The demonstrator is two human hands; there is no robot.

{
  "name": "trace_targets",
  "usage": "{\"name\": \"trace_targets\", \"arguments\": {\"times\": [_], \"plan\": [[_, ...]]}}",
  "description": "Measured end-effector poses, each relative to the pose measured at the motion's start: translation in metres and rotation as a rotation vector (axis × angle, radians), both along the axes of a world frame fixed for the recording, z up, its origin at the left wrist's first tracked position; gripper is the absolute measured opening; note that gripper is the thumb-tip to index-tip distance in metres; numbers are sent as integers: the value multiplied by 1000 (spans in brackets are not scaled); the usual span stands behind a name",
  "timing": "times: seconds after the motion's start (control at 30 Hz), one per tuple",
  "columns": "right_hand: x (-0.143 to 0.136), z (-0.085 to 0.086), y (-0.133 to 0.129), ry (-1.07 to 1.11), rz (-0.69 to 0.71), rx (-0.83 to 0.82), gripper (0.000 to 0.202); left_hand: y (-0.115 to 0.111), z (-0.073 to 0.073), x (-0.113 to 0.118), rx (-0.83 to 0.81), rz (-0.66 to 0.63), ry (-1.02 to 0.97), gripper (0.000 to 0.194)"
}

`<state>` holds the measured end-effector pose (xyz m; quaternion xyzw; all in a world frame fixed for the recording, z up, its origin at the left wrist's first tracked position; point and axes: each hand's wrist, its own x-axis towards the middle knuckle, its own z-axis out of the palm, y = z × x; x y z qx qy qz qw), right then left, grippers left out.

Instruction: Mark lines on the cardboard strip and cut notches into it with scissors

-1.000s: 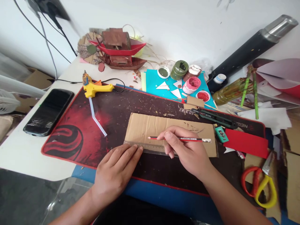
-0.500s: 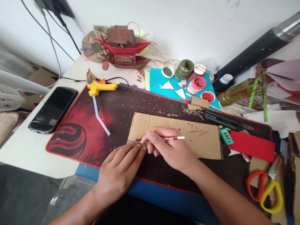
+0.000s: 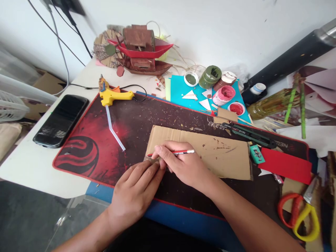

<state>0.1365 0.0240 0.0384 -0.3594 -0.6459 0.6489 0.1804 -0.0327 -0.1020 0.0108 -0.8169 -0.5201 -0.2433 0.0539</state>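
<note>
A flat brown cardboard piece (image 3: 210, 150) lies on the red and black desk mat (image 3: 86, 147). My right hand (image 3: 181, 164) grips a red pencil (image 3: 183, 152), its tip near the cardboard's left end. My left hand (image 3: 136, 190) lies flat with its fingertips at the cardboard's near left corner, pressing on a clear ruler that is mostly hidden under both hands.
A black phone (image 3: 60, 119) and a yellow glue gun (image 3: 115, 96) lie left. At the back stand a model boat (image 3: 139, 49) and paint jars (image 3: 223, 94) on teal paper. A utility knife (image 3: 249, 134), red card strip (image 3: 286, 164) and scissors (image 3: 301, 213) lie right.
My right hand slid the pencil leftward along the ruler edge, from mid-cardboard to its left end. The left hand stayed pressing near the corner. The view shifted slightly.
</note>
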Motion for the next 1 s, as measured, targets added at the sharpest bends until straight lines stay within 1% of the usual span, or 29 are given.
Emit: {"name": "trace_targets", "arguments": {"times": [0.37,0.63,0.73,0.9,1.0], "plan": [[-1,1,0,-34,7,26,43,0,0,-1,8,-3,-8,31],[-3,6,-1,-59,21,123,41,0,-1,-2,8,-10,-25,28],[1,7,-1,-42,18,121,42,0,-1,-2,-2,-18,-21,29],[13,8,0,-72,-2,80,49,-2,-2,-3,-12,-6,-1,32],[21,9,-1,-74,-28,73,48,-2,-3,-3,-25,-10,5,32]]}}
